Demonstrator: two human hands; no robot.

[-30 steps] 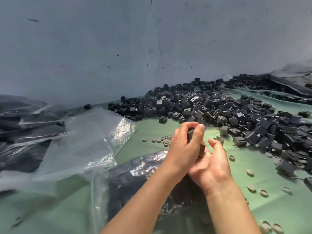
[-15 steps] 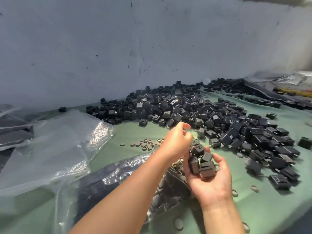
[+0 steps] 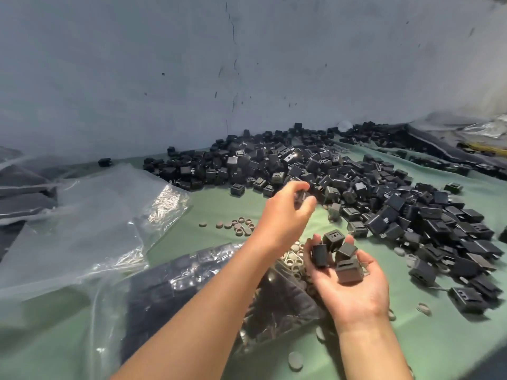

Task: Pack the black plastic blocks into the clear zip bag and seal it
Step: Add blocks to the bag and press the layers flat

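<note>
Left hand [image 3: 285, 215] is out over mid-bench at the near fringe of the pile of black plastic blocks [image 3: 356, 187], which spreads from far edge to right edge. Its fingertips pinch a single block [image 3: 300, 197], blurred. Right hand [image 3: 354, 289] is palm up, fingers cupped round four blocks [image 3: 337, 256]. Clear zip bag [image 3: 186, 272], part-filled, lies flat under both forearms near the front edge. Empty bags [image 3: 90, 215] lie toward the left edge.

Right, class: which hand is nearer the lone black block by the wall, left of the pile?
Left. The left hand, pinching another block, is right of the lone block and closer to the camera; the right hand, cupping several blocks, is farther right and closer still.
</note>
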